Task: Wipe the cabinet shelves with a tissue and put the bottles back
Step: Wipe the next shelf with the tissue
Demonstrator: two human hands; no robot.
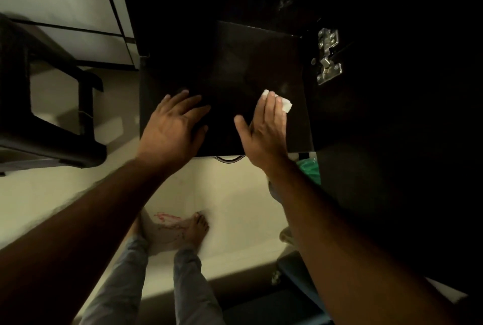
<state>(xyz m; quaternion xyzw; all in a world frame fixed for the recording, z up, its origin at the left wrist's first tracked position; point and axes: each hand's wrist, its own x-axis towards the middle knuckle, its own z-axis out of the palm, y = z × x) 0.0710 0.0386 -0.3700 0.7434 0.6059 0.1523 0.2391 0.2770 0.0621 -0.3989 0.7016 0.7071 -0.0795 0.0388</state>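
A dark cabinet shelf [235,68] fills the middle of the view. My left hand [172,126] lies flat on its front left part with the fingers spread. My right hand [264,126] presses a white tissue [286,104] against the shelf near its right side; the tissue peeks out under the straight fingertips. No bottles are in view.
A metal hinge [328,55] sits on the cabinet's right wall, with the dark open door to the right. A dark stool [52,115] stands at the left on the pale floor. Something green [309,170] lies below the shelf's right corner. My bare feet [193,228] are underneath.
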